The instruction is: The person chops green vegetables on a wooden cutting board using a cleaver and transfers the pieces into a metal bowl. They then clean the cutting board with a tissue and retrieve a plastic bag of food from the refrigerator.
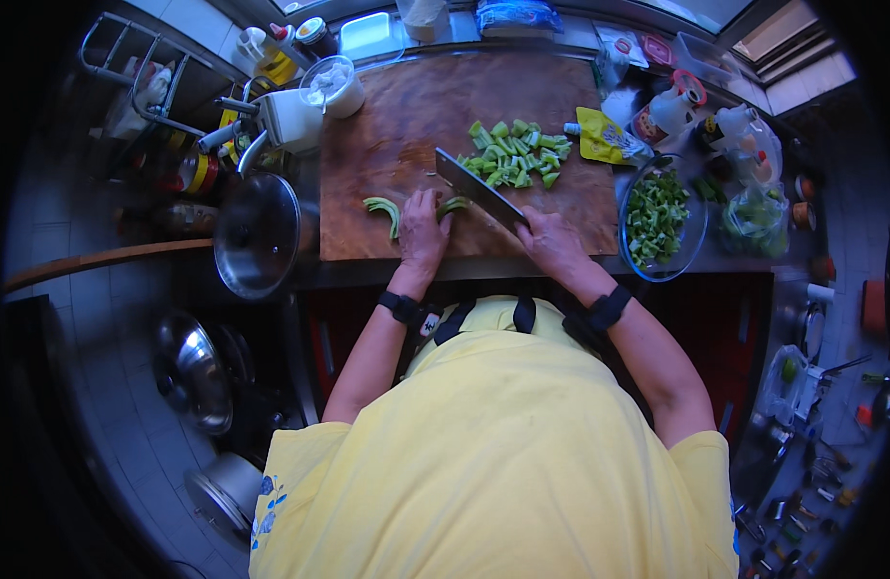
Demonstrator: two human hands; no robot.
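Observation:
My left hand rests on the wooden cutting board, its fingers bent over green vegetable strips. One strip end sticks out to the right of the fingers, while other curved strips lie just left of the hand. My right hand grips the handle of a cleaver. The blade slants up and left, its tip ahead of my left hand. Beyond the blade is a pile of chopped green pieces. Whether the edge touches the board I cannot tell.
Right of the board stands a glass bowl holding chopped greens, near a yellow pouch and plastic bottles. At left are a glass-lidded pan, a tub of white powder and an oil bottle.

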